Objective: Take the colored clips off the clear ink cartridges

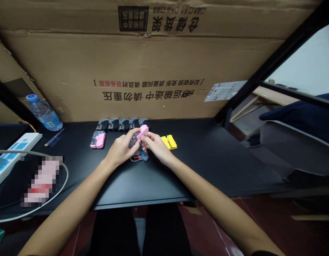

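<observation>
My left hand (122, 148) and my right hand (156, 145) meet over the middle of the black table (220, 156). Together they pinch a small pink plastic piece (142, 131), fingers closed around it. Under my hands lies a clear plastic bag (139, 155) with dark and red parts inside. A pink toy-like part (97, 139) lies to the left and a yellow one (169, 142) to the right. Behind them stands a row of several dark bagged parts (118, 124).
A large cardboard sheet (153, 71) walls the table's back. A water bottle (44, 112), a blue pen (54, 138), a white power strip (13, 153) and a grey cable (57, 192) sit at the left. A black metal frame (273, 60) rises at the right.
</observation>
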A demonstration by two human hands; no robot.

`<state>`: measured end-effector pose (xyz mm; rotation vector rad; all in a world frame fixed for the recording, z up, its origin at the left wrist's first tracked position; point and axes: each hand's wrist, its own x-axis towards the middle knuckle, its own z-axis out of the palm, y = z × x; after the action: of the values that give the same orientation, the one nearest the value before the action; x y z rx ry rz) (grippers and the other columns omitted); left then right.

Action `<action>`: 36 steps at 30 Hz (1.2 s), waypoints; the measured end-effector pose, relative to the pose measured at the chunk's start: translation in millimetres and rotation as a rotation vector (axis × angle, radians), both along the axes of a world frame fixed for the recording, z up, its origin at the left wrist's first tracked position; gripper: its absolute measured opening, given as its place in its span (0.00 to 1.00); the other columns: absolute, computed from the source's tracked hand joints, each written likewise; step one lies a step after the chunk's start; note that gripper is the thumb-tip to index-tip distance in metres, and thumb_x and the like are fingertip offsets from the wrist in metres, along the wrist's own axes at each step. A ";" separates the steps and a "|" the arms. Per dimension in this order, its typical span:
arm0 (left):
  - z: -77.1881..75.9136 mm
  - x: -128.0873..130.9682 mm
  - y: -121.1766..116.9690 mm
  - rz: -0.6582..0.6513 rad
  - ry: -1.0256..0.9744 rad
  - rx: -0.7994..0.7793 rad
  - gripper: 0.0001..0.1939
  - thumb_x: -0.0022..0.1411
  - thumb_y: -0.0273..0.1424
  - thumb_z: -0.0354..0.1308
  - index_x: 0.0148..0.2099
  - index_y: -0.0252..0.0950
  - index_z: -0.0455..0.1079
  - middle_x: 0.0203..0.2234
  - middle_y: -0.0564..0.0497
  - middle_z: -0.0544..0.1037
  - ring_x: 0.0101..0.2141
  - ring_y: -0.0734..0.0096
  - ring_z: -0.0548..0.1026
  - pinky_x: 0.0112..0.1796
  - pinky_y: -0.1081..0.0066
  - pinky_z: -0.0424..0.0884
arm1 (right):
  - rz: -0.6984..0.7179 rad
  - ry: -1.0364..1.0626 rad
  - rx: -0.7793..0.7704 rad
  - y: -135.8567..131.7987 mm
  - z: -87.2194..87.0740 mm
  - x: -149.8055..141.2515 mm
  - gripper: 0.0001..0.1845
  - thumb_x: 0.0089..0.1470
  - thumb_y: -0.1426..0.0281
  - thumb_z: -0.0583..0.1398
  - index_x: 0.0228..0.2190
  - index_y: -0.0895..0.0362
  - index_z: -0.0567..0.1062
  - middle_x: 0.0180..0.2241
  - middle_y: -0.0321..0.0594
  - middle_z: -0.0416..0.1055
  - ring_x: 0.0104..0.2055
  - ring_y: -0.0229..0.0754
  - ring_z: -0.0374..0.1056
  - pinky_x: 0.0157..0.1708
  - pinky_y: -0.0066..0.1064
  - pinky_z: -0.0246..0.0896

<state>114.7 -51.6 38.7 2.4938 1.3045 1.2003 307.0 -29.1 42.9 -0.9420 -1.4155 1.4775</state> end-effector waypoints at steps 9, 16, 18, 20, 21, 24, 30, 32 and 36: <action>-1.4 4.4 3.5 0.049 0.292 0.195 0.21 0.77 0.31 0.54 0.69 0.35 0.66 0.53 0.39 0.85 0.41 0.61 0.86 0.40 0.67 0.76 | -0.060 -0.080 0.045 5.8 -5.9 1.7 0.13 0.53 0.59 0.67 0.25 0.54 0.76 0.23 0.36 0.72 0.25 0.40 0.69 0.29 0.33 0.67; -3.9 22.8 1.2 0.123 0.379 0.246 0.26 0.77 0.26 0.49 0.74 0.36 0.61 0.60 0.35 0.80 0.45 0.59 0.85 0.42 0.65 0.74 | -0.115 -0.073 0.091 8.1 -15.7 -2.0 0.10 0.59 0.60 0.61 0.29 0.52 0.73 0.26 0.34 0.72 0.29 0.40 0.66 0.33 0.31 0.66; -5.5 27.2 -0.6 0.165 0.411 0.248 0.28 0.76 0.26 0.50 0.75 0.35 0.60 0.63 0.31 0.77 0.45 0.56 0.85 0.44 0.63 0.74 | -0.122 -0.062 0.113 7.9 -17.2 -2.4 0.10 0.61 0.58 0.60 0.34 0.52 0.74 0.30 0.35 0.74 0.33 0.41 0.67 0.36 0.31 0.67; -5.9 30.1 -2.5 0.193 0.445 0.248 0.30 0.75 0.27 0.51 0.76 0.34 0.59 0.64 0.29 0.75 0.44 0.54 0.84 0.44 0.61 0.74 | -0.108 -0.067 0.141 7.1 -16.3 -1.7 0.11 0.62 0.57 0.60 0.37 0.51 0.76 0.34 0.36 0.76 0.36 0.42 0.68 0.39 0.32 0.68; -5.6 31.1 -3.3 0.201 0.461 0.245 0.31 0.74 0.27 0.52 0.76 0.34 0.59 0.65 0.29 0.75 0.44 0.54 0.84 0.44 0.61 0.74 | -0.103 -0.073 0.153 6.6 -15.3 -1.1 0.12 0.63 0.57 0.60 0.38 0.51 0.77 0.35 0.37 0.76 0.37 0.42 0.68 0.40 0.32 0.68; -3.7 33.3 -4.6 0.216 0.500 0.228 0.29 0.74 0.26 0.51 0.74 0.34 0.63 0.66 0.30 0.74 0.43 0.53 0.83 0.44 0.59 0.75 | -0.102 -0.073 0.156 5.9 -13.1 0.2 0.13 0.63 0.55 0.61 0.37 0.51 0.78 0.37 0.38 0.77 0.37 0.43 0.68 0.42 0.33 0.68; -2.8 37.7 -2.3 0.237 0.547 0.226 0.28 0.73 0.24 0.52 0.72 0.36 0.67 0.67 0.31 0.73 0.43 0.52 0.82 0.43 0.57 0.75 | -0.165 0.009 0.088 8.5 -20.4 -2.9 0.19 0.60 0.50 0.64 0.35 0.53 0.79 0.34 0.38 0.78 0.41 0.45 0.70 0.40 0.32 0.68; -3.8 38.8 -1.2 0.238 0.557 0.233 0.28 0.73 0.24 0.51 0.73 0.36 0.66 0.68 0.30 0.72 0.43 0.51 0.82 0.43 0.56 0.76 | -0.170 0.050 0.072 9.9 -23.4 -3.9 0.19 0.59 0.50 0.65 0.35 0.53 0.79 0.33 0.38 0.78 0.41 0.45 0.71 0.40 0.32 0.67; -5.0 39.9 0.7 0.248 0.566 0.247 0.28 0.74 0.23 0.50 0.73 0.37 0.66 0.68 0.30 0.72 0.43 0.52 0.82 0.42 0.56 0.76 | -0.182 0.064 0.073 12.7 -26.1 -4.1 0.20 0.57 0.49 0.66 0.32 0.54 0.78 0.30 0.37 0.76 0.39 0.44 0.70 0.39 0.31 0.66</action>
<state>154.6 -50.9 33.7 3.0721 1.7191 0.7418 302.8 -16.4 16.8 -0.9440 -1.2933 1.3013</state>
